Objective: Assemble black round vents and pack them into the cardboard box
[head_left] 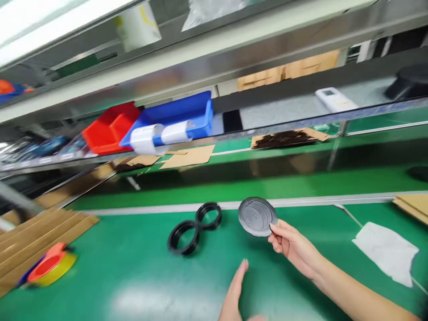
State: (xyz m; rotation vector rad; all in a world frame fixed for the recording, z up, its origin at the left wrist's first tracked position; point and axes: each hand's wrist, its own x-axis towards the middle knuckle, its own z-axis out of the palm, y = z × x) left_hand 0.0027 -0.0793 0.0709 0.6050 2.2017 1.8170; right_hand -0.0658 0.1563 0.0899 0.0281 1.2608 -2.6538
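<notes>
Right hand [289, 245]: grip clamped on the grey disc [257, 217], thumb over its lower right rim, the other fingers curled below. Disc looks lifted clear of the table [133, 263], tilted so the marked face points at the camera; it sits over the middle of the far half, near the pale strip [294, 203] along the far side. Round part, so no long axis to speak of. Left hand [232, 296]: grip apart, holding nothing visible, fingers stretched forward from the table's near edge; partly cut off by the frame. Key relation: disc lies ahead and slightly right of the left fingertips, with a clear gap between; right hand already has it, left is the farther one. Near black ring [172, 240] and far black ring [210, 226] lie left of the disc, in a diagonal pair running from near left to far right; they look touching. White mask [386, 253] lies toward the table's right edge, well apart from the rings.
</notes>
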